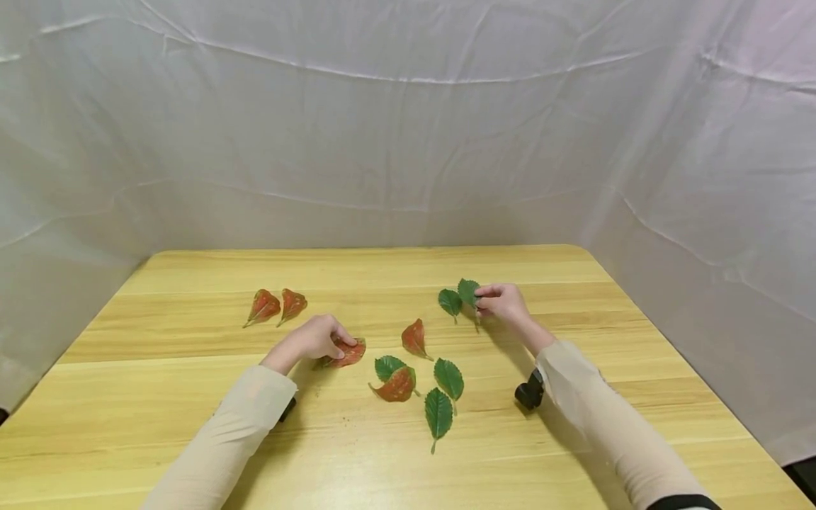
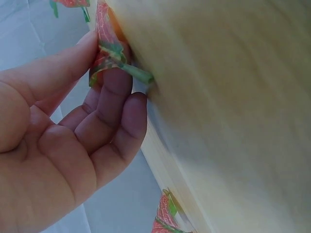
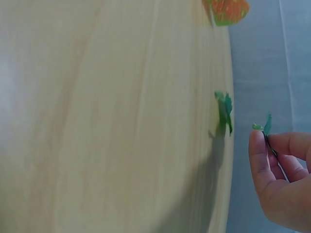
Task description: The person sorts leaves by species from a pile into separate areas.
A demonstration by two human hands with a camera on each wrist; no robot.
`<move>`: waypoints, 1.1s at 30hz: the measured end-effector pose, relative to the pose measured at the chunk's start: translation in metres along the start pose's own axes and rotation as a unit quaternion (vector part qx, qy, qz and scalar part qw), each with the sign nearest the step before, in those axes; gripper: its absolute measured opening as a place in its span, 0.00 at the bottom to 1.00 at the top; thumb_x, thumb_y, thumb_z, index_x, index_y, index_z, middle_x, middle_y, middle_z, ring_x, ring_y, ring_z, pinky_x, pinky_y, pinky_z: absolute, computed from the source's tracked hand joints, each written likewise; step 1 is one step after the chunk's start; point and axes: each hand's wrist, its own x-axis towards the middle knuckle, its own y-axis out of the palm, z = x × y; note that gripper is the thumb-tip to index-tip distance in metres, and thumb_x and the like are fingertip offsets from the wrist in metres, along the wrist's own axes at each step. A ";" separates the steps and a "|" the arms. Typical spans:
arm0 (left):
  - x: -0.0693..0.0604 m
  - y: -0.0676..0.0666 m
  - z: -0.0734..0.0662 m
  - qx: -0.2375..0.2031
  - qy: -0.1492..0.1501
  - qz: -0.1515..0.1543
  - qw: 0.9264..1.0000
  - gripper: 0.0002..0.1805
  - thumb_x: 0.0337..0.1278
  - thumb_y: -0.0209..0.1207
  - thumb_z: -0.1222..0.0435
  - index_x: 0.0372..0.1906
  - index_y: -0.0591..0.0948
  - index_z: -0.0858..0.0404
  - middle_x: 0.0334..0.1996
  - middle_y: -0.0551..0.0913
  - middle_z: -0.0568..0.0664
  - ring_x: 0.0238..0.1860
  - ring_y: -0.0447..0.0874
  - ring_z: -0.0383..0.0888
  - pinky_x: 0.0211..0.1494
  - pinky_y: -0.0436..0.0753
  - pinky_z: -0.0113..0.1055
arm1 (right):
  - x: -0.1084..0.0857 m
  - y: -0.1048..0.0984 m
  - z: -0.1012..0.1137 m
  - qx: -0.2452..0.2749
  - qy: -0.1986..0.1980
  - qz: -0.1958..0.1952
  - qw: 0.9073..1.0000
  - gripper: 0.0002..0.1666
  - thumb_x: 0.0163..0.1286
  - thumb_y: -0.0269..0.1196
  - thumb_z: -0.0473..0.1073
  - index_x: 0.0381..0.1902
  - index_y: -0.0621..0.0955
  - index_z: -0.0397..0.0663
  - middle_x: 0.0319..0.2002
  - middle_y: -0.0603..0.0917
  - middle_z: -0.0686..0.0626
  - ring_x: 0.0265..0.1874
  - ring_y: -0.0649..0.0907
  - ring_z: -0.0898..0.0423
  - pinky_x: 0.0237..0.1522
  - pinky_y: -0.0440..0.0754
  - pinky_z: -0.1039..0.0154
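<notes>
Across the table (image 1: 331,453), both hands are on leaves! Left hand (image 1: 312,338) has a red leaf (image 1: 353,353) pinched between thumb and fingers, low over the wood; whether it touches, I can't tell. Out on the right, right hand (image 1: 503,303) pinches a green leaf (image 1: 468,290), up off the table, just beside a second green leaf (image 1: 450,302). Over on the left, two red leaves (image 1: 264,306) lie side by side. And the middle? One lone red leaf (image 1: 414,338), then another red leaf (image 1: 397,386) draped over a third green leaf (image 1: 387,366), two more green leaves (image 1: 438,414) to their right.
</notes>
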 end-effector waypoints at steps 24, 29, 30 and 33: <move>-0.002 0.002 -0.003 0.007 -0.004 -0.005 1.000 0.14 0.40 0.64 0.76 0.38 0.84 0.64 0.44 0.80 0.58 0.49 0.73 0.57 0.50 0.72 0.47 | 0.020 -0.007 -0.014 -0.034 0.043 0.000 0.999 0.15 0.61 0.51 0.24 0.48 0.72 0.23 0.37 0.76 0.36 0.21 0.80 0.57 0.29 0.80 0.64; -0.002 0.002 -0.002 0.003 -0.002 0.000 1.000 0.14 0.41 0.63 0.77 0.38 0.84 0.65 0.43 0.80 0.58 0.49 0.73 0.55 0.48 0.73 0.45 | 0.020 -0.008 -0.018 -0.056 0.041 -0.005 0.998 0.13 0.61 0.53 0.25 0.45 0.73 0.24 0.36 0.76 0.39 0.23 0.79 0.56 0.30 0.80 0.64; -0.001 0.002 -0.002 0.003 -0.001 0.001 1.000 0.14 0.41 0.63 0.77 0.38 0.84 0.65 0.43 0.80 0.58 0.48 0.73 0.55 0.48 0.74 0.44 | 0.019 -0.008 -0.018 -0.063 0.040 -0.009 0.997 0.13 0.61 0.53 0.26 0.44 0.73 0.24 0.36 0.76 0.39 0.23 0.79 0.56 0.30 0.80 0.64; -0.001 0.001 -0.002 0.005 0.000 0.002 1.000 0.14 0.41 0.63 0.77 0.38 0.84 0.65 0.43 0.80 0.57 0.48 0.74 0.54 0.46 0.74 0.43 | 0.018 -0.009 -0.019 -0.082 0.034 -0.017 0.996 0.13 0.60 0.55 0.28 0.44 0.74 0.26 0.36 0.76 0.41 0.26 0.78 0.56 0.31 0.80 0.65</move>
